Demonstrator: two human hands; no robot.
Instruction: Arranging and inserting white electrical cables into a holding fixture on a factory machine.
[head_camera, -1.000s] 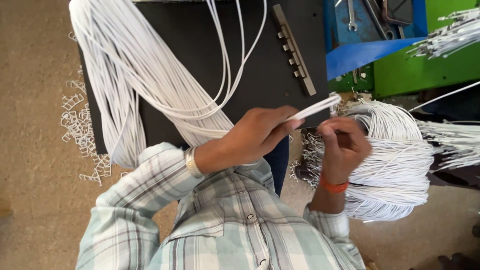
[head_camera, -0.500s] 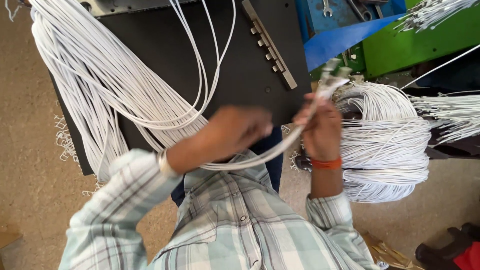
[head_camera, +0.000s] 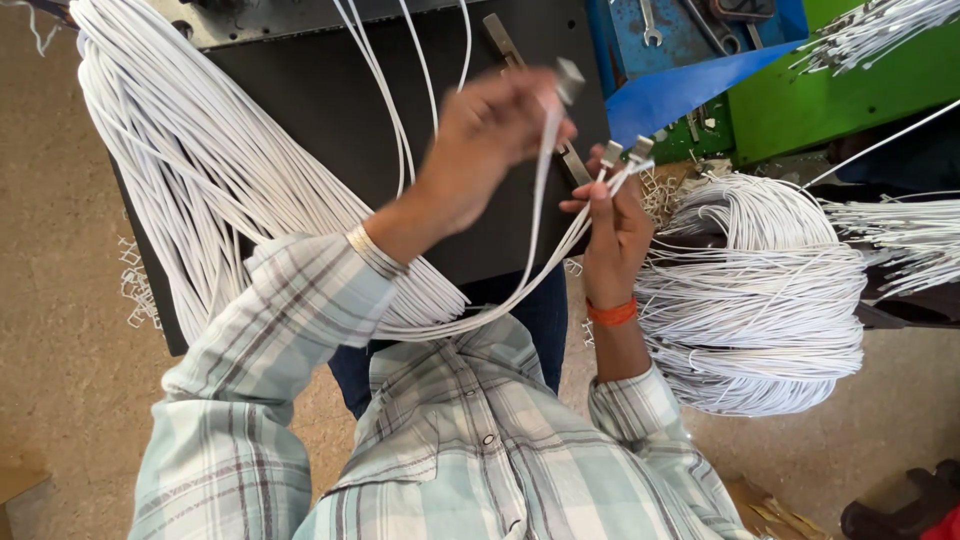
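Since half a second ago the left hand (head_camera: 478, 140) has lifted up and away from the right hand (head_camera: 612, 228), pulling one white cord (head_camera: 540, 215) out of the group; earlier the two hands were close together on the same strands. Left fingers now pinched shut on that cord just below its metal end fitting (head_camera: 568, 80), which sticks up past the fingertips. Hand is motion-blurred, so the exact grip is hard to read.

Right fingers are curled tight around a few more cords (head_camera: 560, 262), and two metal tips (head_camera: 625, 155) poke out just above the thumb. From under both fists the strands sweep down and left into the big white bundle (head_camera: 200, 170) draped over the black desk (head_camera: 300, 110). A second coil (head_camera: 755, 290) sits just right of the right wrist, which wears an orange band (head_camera: 612, 312).

Risks, as judgement:
- The pulled cord crosses the strands held in the right fingers, so it could snag and drag neighbours out with it.
- The left grip sits near the very end; a slip would drop the fitting back into the bundle.
- Loose loops hanging below the fists could tangle as the single strand tightens.
- The held tips are close together, so one could slide out of the right fist unnoticed.
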